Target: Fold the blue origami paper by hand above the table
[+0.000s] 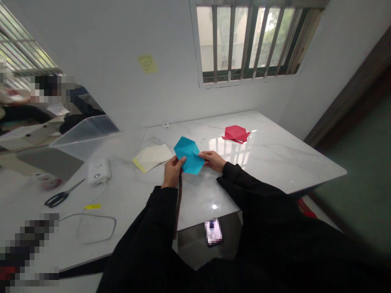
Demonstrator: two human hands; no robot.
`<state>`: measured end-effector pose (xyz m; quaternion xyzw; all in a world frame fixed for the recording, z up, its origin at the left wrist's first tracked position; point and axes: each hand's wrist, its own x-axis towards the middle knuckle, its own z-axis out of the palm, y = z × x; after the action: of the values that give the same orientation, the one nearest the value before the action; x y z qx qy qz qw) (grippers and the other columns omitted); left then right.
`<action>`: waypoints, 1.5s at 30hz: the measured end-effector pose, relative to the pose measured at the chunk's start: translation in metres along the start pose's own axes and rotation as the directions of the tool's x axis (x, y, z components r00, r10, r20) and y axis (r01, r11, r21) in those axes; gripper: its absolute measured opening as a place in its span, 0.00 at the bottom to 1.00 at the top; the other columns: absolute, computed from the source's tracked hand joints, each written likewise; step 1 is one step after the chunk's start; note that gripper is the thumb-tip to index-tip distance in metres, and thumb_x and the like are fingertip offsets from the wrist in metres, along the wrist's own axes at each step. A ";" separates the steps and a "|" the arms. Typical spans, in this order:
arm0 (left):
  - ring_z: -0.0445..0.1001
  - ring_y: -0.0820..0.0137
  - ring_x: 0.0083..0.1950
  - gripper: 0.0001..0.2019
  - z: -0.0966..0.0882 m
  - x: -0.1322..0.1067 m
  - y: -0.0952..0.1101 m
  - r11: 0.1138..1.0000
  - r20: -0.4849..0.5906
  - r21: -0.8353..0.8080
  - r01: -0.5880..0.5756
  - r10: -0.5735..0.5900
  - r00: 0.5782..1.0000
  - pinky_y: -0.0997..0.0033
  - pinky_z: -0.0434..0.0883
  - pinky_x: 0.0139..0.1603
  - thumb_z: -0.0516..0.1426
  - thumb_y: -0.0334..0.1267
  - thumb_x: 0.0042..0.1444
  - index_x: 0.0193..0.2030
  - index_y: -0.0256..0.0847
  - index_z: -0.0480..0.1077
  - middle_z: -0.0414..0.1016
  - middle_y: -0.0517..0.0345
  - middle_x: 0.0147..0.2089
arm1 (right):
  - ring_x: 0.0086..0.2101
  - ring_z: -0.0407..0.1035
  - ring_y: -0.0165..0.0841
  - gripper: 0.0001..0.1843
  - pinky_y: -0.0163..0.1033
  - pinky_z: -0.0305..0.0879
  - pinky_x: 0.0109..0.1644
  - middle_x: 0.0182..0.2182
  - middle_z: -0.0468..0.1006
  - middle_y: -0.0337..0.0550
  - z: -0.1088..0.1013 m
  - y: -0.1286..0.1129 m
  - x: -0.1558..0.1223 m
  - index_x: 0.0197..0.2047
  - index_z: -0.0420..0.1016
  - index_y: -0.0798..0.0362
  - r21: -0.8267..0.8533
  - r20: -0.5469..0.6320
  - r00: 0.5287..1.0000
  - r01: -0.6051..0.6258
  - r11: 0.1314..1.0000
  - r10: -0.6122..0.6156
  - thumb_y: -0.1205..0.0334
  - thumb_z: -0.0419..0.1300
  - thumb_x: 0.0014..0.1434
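A folded piece of blue paper point(190, 156) is held up over the white marbled table, creases running across it. My left hand point(172, 171) pinches its lower left edge, thumb on top. On its right side, my right hand point(214, 160) grips the edge between thumb and fingers; some fingertips are hidden behind the paper. Cream and yellow paper sheets point(154, 156) lie on the table just left of the blue paper. Farther right sits a small stack of red folded paper point(236, 133) with white paper beneath it. Several tiny pieces point(201, 140) lie behind the blue paper.
At left are black-handled scissors point(59, 198), a white box-shaped device point(99, 171) with a cable, and a clear plastic panel point(85, 136). A barred window point(250, 42) and yellow note point(148, 64) are on the wall. A phone point(213, 232) shows below the table edge.
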<state>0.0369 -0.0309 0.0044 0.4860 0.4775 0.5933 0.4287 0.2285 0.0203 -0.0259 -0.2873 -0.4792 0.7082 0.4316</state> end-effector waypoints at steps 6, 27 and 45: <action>0.69 0.71 0.25 0.24 0.003 -0.004 0.004 1.000 0.015 0.017 0.014 -0.015 1.000 0.72 0.61 0.24 0.71 0.52 0.40 0.40 0.35 0.78 0.78 0.55 0.31 | 0.32 0.71 0.30 0.24 0.36 0.67 0.39 0.29 0.77 0.38 0.005 -0.003 -0.003 0.31 0.75 0.55 -0.050 -0.022 1.000 0.001 0.999 -0.002 0.45 0.74 0.43; 0.71 0.69 0.29 0.29 0.002 -0.002 -0.001 0.998 0.026 0.061 0.002 -0.003 1.000 0.71 0.67 0.30 0.71 0.56 0.40 0.41 0.32 0.79 0.80 0.52 0.34 | 0.28 0.66 0.30 0.26 0.35 0.60 0.31 0.22 0.70 0.35 0.001 0.002 0.000 0.27 0.72 0.54 -0.205 -0.057 0.994 0.085 0.975 -0.098 0.38 0.71 0.44; 0.60 0.76 0.23 0.25 0.000 -0.001 -0.003 0.991 0.037 0.130 -0.022 0.018 0.999 0.74 0.59 0.23 0.68 0.55 0.45 0.37 0.32 0.79 0.72 0.60 0.25 | 0.23 0.60 0.26 0.28 0.33 0.56 0.28 0.20 0.65 0.32 0.000 0.009 0.005 0.25 0.68 0.54 -0.204 -0.074 0.988 0.120 0.972 -0.137 0.37 0.70 0.45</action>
<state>0.0368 -0.0316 0.0013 0.5284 0.5027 0.5561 0.3985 0.2231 0.0235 -0.0337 -0.3282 -0.5459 0.6139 0.4662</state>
